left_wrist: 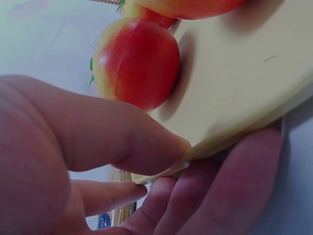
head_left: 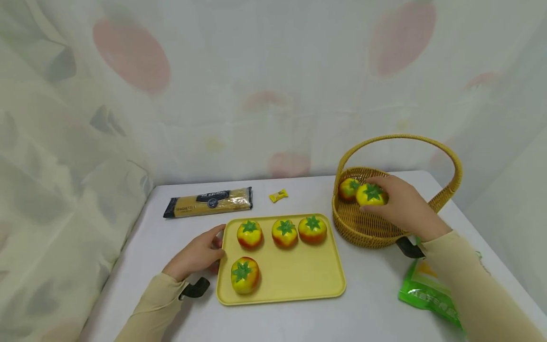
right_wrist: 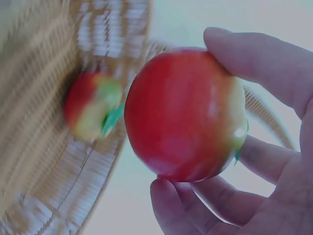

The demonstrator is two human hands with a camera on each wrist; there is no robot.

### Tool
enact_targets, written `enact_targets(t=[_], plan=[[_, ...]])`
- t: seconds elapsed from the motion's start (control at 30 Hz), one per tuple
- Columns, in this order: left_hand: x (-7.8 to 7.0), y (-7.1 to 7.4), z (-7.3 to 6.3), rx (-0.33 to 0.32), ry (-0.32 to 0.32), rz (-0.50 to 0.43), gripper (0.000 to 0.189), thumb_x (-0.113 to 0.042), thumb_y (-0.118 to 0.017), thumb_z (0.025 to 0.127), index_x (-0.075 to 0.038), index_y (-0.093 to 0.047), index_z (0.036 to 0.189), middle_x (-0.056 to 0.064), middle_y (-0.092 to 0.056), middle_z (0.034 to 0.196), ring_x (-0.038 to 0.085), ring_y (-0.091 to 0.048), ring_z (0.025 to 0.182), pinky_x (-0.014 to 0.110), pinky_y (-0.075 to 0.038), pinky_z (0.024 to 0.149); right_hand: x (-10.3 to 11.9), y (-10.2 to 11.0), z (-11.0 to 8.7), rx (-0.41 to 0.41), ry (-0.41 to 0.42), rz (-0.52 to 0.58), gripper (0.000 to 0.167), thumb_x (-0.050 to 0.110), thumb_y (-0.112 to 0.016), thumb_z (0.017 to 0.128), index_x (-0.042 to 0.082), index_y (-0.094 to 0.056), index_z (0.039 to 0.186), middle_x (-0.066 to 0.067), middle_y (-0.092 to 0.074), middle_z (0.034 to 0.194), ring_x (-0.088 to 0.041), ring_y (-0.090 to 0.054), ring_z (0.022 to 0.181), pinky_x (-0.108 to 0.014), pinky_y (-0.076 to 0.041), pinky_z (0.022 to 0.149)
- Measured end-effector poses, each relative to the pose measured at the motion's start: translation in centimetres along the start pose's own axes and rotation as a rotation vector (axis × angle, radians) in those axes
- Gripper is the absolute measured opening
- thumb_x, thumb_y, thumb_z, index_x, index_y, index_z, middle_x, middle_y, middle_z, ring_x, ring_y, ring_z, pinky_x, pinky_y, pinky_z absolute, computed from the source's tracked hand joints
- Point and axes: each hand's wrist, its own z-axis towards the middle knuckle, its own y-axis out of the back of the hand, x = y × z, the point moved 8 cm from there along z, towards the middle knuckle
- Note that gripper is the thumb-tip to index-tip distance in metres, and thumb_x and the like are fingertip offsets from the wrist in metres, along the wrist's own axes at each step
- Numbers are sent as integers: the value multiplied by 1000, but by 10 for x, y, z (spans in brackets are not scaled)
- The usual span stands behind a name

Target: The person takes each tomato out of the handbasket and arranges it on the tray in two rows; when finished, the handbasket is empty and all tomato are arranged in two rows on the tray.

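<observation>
My right hand (head_left: 399,202) grips a red-and-yellow toy tomato (head_left: 372,194) with a green leafy top, over the wicker basket (head_left: 363,240). In the right wrist view, thumb and fingertips hold that tomato from opposite sides. Another toy tomato (head_left: 349,189) lies inside the basket. My left hand (head_left: 196,251) pinches the left rim of a yellow tray (head_left: 299,280). The left wrist view shows the thumb on top of the rim and fingers (left_wrist: 244,181) underneath. On the tray sit several toy tomatoes (head_left: 285,233), most along its far side and one (head_left: 245,275) near the front left.
Behind the tray lie a spaghetti packet (head_left: 213,202) and a small yellow wrapped candy (head_left: 278,195). A green bag (head_left: 431,289) is partly hidden under my right forearm. The basket's tall handle (head_left: 397,137) arches above it. A patterned curtain (head_left: 256,95) hangs behind the white table.
</observation>
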Motion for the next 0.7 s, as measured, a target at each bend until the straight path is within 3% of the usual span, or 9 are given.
enact_targets(t=[0.37, 0.7], plan=[[-1, 0, 2, 4, 8, -21, 84, -9, -69, 93, -12, -34, 170, 18, -64, 121, 23, -68, 80, 36, -63, 68, 66, -44, -23, -80, 170, 129, 71, 46, -89, 88, 16, -65, 147, -8, -67, 127, -24, -64, 107, -47, -57, 92], [1, 0, -1, -3, 8, -14, 84, -9, -68, 93, -14, -35, 169, 16, -64, 119, 22, -68, 80, 34, -60, 72, 107, -103, -30, 3, 214, 210, 70, 43, -94, 82, 22, -68, 144, 4, -66, 125, -14, -61, 107, -41, -56, 96]])
